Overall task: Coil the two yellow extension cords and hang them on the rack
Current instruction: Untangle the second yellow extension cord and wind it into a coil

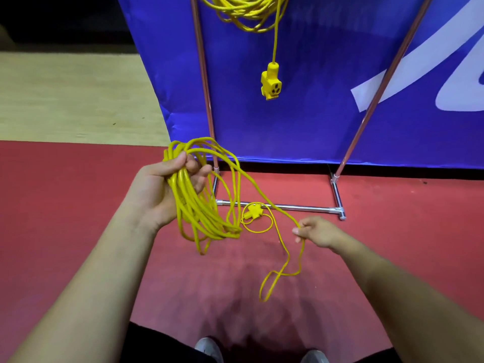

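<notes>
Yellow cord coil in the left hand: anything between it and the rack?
Nothing visible. The loose yellow cord coil in the left hand has open air to the chrome tube rack, where the other yellow cord hangs; its top is out of frame.

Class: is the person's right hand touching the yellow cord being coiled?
Touching. The head view shows the right hand pinching a loose stretch of the cord between thumb and fingers.

Hung coil (246, 14) cropped at top
</notes>
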